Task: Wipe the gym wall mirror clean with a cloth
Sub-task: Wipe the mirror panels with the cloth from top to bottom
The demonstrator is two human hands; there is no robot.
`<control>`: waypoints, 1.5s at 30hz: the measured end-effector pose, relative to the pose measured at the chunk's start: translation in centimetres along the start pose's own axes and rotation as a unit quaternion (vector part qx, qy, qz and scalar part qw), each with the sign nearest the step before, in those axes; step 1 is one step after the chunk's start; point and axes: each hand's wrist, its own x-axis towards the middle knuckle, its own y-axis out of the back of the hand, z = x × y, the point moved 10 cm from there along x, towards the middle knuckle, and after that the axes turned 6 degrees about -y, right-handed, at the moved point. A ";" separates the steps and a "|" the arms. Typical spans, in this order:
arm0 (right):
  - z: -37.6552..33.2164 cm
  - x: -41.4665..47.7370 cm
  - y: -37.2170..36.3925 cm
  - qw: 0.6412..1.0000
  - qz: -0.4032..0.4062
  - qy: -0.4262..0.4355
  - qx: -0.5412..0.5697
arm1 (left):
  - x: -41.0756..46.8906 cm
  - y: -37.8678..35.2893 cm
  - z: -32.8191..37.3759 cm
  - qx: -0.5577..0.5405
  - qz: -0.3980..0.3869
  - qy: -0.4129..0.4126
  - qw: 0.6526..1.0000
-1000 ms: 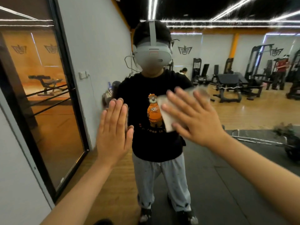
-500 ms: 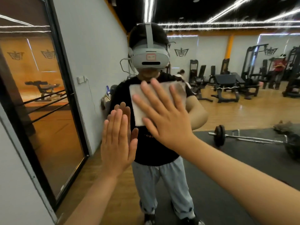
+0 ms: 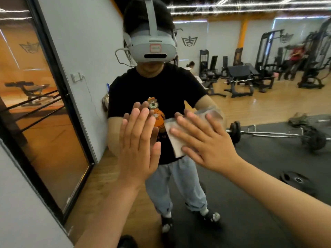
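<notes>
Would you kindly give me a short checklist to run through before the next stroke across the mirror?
1. Cloth pinned under the right grip: ok, spread fingers press it against the mirror.
2. Cloth lying smooth, not bunched: cannot tell, its upper edge is blurred.
3. Left grip clear of the cloth: ok, a gap shows between them.
4. Left grip off the glass: not ok, its bare palm seems to lie flat on the mirror and may leave prints.
5. Streaks or marks on the glass: cannot tell from this view.
</notes>
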 end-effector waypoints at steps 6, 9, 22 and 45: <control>2.4 8.4 3.9 0.987 0.076 -0.142 0.025 | -3.3 1.9 -2.0 0.052 0.008 0.091 0.994; 1.3 10.9 4.2 0.977 0.093 -0.190 0.038 | -4.6 0.8 -2.0 0.062 -0.008 0.102 0.993; -8.9 -4.7 -4.9 0.995 -0.055 0.080 -0.005 | -5.0 -0.1 -2.2 0.086 -0.030 0.100 0.991; 16.0 -16.6 -0.3 0.984 0.030 -0.177 -0.005 | -7.2 -5.8 4.6 0.150 -0.097 0.045 0.983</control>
